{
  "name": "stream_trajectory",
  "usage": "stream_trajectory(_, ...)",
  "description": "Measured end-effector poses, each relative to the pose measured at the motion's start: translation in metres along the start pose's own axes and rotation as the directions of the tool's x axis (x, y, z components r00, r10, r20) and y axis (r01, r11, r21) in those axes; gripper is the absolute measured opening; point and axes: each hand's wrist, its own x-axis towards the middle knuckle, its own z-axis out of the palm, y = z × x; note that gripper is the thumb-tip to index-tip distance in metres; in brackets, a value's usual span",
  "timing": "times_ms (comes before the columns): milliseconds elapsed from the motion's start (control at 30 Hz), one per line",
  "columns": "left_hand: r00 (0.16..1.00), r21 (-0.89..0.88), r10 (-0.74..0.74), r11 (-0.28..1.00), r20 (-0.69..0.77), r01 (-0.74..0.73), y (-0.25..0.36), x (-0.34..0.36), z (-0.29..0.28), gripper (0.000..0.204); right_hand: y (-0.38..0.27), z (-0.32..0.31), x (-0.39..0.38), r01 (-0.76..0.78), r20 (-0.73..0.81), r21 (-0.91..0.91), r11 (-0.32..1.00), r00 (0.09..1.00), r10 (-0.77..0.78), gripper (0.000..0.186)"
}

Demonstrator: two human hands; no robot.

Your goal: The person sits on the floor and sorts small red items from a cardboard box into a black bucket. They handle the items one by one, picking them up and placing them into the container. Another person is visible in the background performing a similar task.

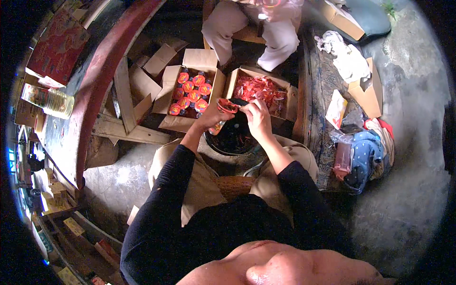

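Observation:
My left hand [211,118] is wrapped round a small container with a red rim [227,105], tilted above a round black tub [223,151]. Close by on its right, my right hand [257,118] has its fingers pinched together; anything small between them is too hidden to name. Dark contents and a few reddish bits lie in the tub between my knees. Just beyond my left hand, an open cardboard box [217,88] holds several containers with round red-and-yellow tops [194,96]. Beyond my right hand, a second cardboard box [232,81] is heaped with crumpled red plastic pieces [259,90].
Another person [273,35] sits opposite, behind the boxes. A long red-edged bench [102,71] runs along the left, bearing a stack of cups [59,103]. On the right, a patterned mat [317,95] carries a white cloth [346,59], an open carton [373,92] and blue fabric [365,156].

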Motion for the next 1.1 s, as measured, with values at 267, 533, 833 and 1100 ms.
stream_trajectory(267,0.983,0.119,0.049,0.993,-0.179,-0.028,0.013,-0.002,0.005,0.042,0.000,-0.008,0.002,0.121,0.018,-0.162,0.979,0.993,-0.119,0.004)
stream_trajectory(533,0.998,-0.015,-0.064,0.998,-0.001,0.064,0.029,-0.012,0.010,0.037,0.000,0.002,-0.003,0.224,0.065,-0.210,0.952,0.974,-0.215,0.007)
stream_trajectory(833,0.987,0.247,0.144,0.961,-0.067,-0.123,0.022,-0.002,0.006,0.032,0.003,-0.001,-0.001,0.038,0.003,-0.030,0.999,0.999,-0.038,0.009)
stream_trajectory(1100,0.998,0.165,-0.021,0.986,-0.063,0.031,0.019,-0.005,0.008,0.035,0.001,0.003,-0.004,0.166,0.057,-0.165,0.972,0.986,-0.159,0.007)
